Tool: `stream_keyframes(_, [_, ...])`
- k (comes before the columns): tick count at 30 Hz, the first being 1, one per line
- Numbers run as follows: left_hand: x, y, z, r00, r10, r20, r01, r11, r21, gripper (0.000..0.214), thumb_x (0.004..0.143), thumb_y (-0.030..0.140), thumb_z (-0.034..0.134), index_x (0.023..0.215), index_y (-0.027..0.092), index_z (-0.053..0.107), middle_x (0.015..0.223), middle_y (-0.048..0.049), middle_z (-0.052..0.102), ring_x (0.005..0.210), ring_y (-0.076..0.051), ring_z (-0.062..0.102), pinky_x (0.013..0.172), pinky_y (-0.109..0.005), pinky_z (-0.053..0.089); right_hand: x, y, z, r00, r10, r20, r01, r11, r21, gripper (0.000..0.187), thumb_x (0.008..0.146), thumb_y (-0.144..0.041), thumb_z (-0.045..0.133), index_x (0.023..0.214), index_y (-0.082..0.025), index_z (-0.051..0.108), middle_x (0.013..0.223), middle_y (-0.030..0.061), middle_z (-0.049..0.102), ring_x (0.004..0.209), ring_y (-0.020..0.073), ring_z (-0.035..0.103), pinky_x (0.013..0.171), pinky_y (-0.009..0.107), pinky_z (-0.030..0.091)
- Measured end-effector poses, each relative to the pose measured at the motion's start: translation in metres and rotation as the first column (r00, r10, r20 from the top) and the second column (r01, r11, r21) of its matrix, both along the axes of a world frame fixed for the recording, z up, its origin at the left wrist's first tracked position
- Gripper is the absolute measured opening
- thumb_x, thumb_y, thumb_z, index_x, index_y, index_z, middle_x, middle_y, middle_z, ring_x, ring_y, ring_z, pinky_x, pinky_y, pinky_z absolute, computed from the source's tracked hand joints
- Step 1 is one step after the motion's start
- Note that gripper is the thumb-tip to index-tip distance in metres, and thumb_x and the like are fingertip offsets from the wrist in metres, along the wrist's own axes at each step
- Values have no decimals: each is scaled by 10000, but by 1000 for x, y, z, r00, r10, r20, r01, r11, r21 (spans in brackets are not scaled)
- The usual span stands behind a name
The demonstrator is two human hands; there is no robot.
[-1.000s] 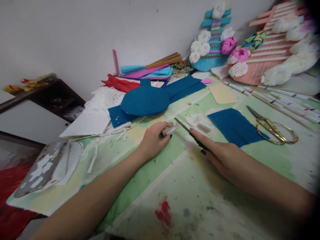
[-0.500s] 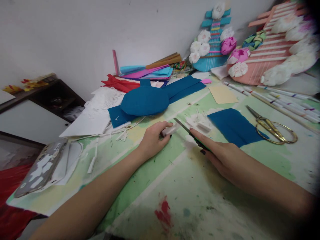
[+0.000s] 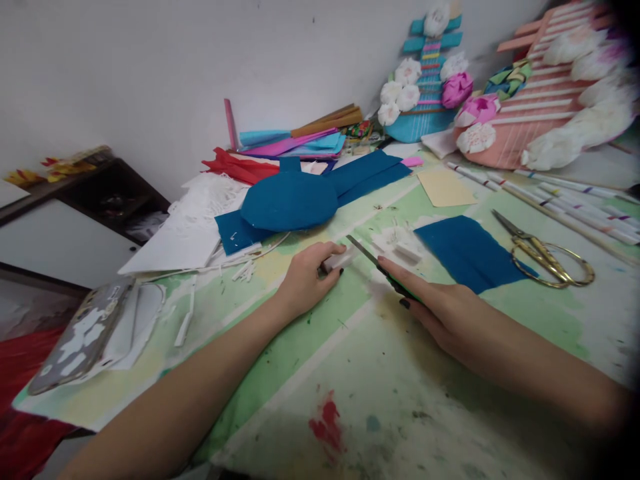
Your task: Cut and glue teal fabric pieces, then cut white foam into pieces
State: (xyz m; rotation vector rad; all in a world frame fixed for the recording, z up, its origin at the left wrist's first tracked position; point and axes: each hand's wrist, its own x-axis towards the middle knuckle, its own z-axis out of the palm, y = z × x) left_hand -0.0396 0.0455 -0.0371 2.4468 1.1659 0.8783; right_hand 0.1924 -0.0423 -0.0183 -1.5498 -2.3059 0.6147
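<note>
My left hand point(image 3: 311, 279) rests on the table, thumb and fingers closed around a small white block point(image 3: 334, 262) that looks like foam. A utility knife point(image 3: 369, 253) with a dark handle is gripped in my right hand point(image 3: 436, 299), its blade pointing up and left, close to the block's right end. Another white piece point(image 3: 407, 252) lies among scraps just beyond the knife. To the right is a flat blue sheet point(image 3: 473, 253), with gold-handled scissors point(image 3: 547, 257) overlapping its edge. Behind my left hand lies a blue oval shape point(image 3: 290, 201) with blue strips around it.
A phone point(image 3: 83, 337) lies at the left table edge, near white sheets point(image 3: 173, 243) and shreds. Folded coloured papers point(image 3: 300, 137) are stacked by the wall. A blue lute-shaped craft point(image 3: 423, 123) and a pink one point(image 3: 520, 127) stand at the back right, behind striped sticks point(image 3: 575, 207).
My right hand and the knife have shifted very slightly. The left hand and the white block hold their position.
</note>
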Motion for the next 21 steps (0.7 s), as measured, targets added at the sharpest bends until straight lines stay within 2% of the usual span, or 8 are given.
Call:
stream_keyframes(5, [1, -1, 1, 999, 4, 49, -2, 999, -40, 253, 757, 96, 594, 990, 184, 639, 1007, -44, 717, 727, -135, 604, 664, -260, 472, -1, 0, 3, 999, -7, 37, 9, 999, -35, 617, 922, -220, 316, 1531, -225, 219, 882, 105, 718, 705, 231, 670, 597, 302, 478])
stream_keyframes(12, [1, -1, 1, 998, 22, 59, -18, 998, -61, 251, 752, 102, 607, 987, 179, 649, 995, -47, 721, 706, -130, 598, 650, -255, 468, -3, 2, 3, 1000, -1, 29, 1, 1000, -3, 604, 925, -225, 322, 1524, -203, 245, 830, 100, 715, 664, 209, 659, 581, 274, 470])
stream_keyframes(21, [1, 0, 0, 996, 30, 80, -24, 998, -64, 266, 733, 87, 607, 981, 170, 656, 979, -40, 724, 684, -118, 582, 641, -242, 457, -5, 1, -6, 998, -39, 56, 39, 999, -3, 626, 937, -193, 343, 1536, -255, 172, 824, 80, 699, 641, 188, 643, 572, 252, 446])
